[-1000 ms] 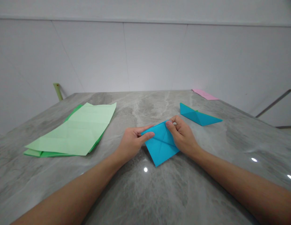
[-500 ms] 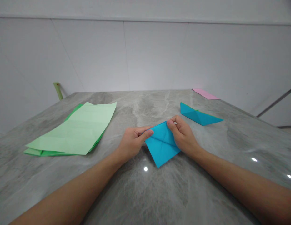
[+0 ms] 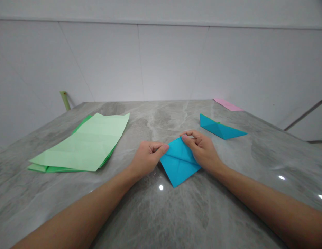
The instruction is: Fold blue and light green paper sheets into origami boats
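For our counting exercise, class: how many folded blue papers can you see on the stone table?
2. One folded blue paper is held between the left hand and the right hand; the other folded blue paper lies farther off, beyond the right hand.

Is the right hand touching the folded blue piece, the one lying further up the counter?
No: the right hand is on the blue square sheet, and the folded blue piece lies apart from it, further away.

No readable text or markings.
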Demonstrator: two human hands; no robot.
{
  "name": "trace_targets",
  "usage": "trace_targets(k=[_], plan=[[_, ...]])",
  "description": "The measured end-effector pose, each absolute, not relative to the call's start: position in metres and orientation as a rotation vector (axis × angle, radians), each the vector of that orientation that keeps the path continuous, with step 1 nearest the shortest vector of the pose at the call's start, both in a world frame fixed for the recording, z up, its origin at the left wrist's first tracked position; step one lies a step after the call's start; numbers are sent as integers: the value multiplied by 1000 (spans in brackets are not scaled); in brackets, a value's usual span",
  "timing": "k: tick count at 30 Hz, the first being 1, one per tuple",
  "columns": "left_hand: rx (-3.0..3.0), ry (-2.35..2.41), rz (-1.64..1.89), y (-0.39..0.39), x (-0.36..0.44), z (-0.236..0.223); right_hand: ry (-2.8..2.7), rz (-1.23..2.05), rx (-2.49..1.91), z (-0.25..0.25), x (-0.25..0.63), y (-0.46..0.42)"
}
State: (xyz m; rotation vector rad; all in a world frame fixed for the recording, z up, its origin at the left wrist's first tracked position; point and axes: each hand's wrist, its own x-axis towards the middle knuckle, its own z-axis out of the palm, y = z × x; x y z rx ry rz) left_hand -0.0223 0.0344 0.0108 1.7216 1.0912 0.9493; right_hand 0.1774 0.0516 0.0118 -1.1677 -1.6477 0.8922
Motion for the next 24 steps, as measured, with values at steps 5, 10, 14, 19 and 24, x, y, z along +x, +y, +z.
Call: trace_targets(k=[5, 10, 14, 19, 24], plan=[[1688, 1037, 730, 32, -21, 8, -1730, 959, -1089, 11, 177, 49], [1841, 1199, 834, 31, -22, 13, -1692, 1512, -1022, 11, 179, 48], [1956, 1226, 870, 31, -23, 15, -1686, 1707, -1123, 12, 181, 48], [2057, 1209, 824, 29, -22, 13, -1670, 1757, -1150, 12, 181, 47], [2036, 1155, 825, 28, -23, 13, -1624, 1841, -1128, 14, 180, 44]])
